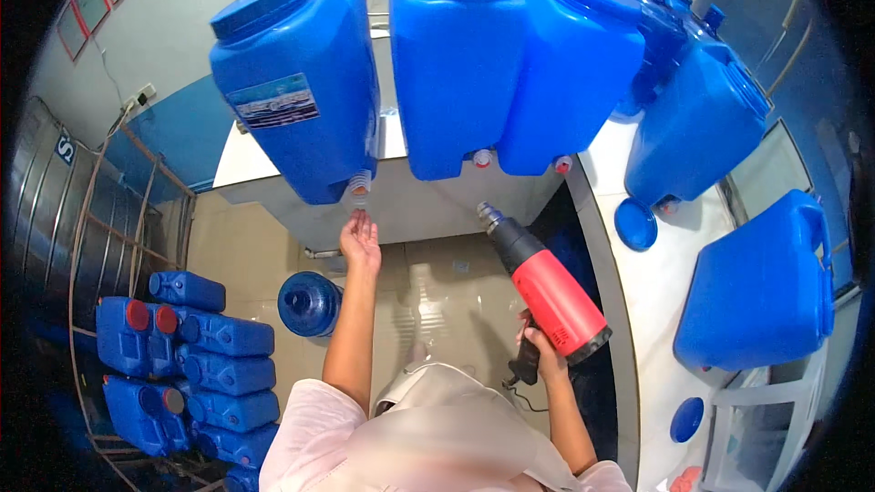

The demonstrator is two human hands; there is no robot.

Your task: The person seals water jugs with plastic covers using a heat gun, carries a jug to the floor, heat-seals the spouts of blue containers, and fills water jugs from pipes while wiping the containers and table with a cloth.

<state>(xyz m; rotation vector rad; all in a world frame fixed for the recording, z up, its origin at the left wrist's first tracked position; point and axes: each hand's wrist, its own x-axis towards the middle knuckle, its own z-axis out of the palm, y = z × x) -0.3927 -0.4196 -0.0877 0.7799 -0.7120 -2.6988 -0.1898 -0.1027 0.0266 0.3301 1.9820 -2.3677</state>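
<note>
The left hand (pixel 362 248), loosely open, is just below the spout (pixel 360 186) of the blue jug (pixel 310 148) at far left; contact is unclear. At right, the right hand (pixel 545 354) grips a heat gun (pixel 553 299); if hot and too close, it could burn the other hand or warp the spout.

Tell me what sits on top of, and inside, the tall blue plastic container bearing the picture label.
On top of the tall blue plastic container is a round blue plastic lid. The inside cannot be seen: lid and opaque walls cover it.
</note>
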